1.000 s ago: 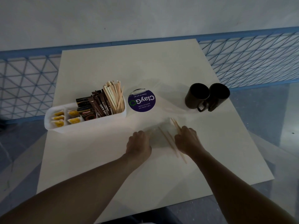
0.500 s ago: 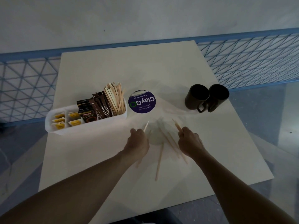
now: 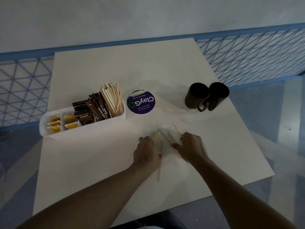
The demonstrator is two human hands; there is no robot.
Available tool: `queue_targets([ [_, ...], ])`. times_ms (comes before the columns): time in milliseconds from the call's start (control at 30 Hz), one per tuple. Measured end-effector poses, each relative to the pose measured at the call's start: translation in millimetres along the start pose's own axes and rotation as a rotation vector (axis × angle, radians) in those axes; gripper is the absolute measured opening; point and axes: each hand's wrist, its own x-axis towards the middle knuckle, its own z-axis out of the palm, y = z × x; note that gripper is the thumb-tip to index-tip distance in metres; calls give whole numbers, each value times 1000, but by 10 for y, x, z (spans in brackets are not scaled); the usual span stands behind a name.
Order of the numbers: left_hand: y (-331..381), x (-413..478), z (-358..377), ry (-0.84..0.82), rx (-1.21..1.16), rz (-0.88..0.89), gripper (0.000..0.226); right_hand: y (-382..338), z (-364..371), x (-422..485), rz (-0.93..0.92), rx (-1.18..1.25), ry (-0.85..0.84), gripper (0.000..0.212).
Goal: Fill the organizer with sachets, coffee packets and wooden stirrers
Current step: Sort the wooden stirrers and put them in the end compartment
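Pinching thin pale wooden stirrers [image 3: 159, 169] in curled left hand [image 3: 146, 153] and right hand [image 3: 189, 147]; loose ones lying lengthwise between, nearer right.

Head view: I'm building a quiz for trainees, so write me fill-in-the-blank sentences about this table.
The white organizer holds yellow sachets, coffee packets and upright wooden ____. The round sticker reads ____. To its right stand ____ dark mugs.
Answers: stirrers; ClayGo; two.
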Motion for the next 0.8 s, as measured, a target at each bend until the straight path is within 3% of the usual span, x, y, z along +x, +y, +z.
queue_targets([
  [100,52,26,-7,28,2,-3,40,-68,43,-31,-22,-41,42,33],
  [233,38,70,-41,60,38,-1,32,-182,39,-28,-27,-70,27,7],
  [400,-53,91,-48,47,6,-6,36,-266,68,18,18,-39,-34,4],
  [533,-76,78,-53,23,13,-19,37,-303,65,27,54,-5,-67,18],
  [800,-126,14,-65,62,-65,14,31,-320,118,62,15,-74,-73,12],
])
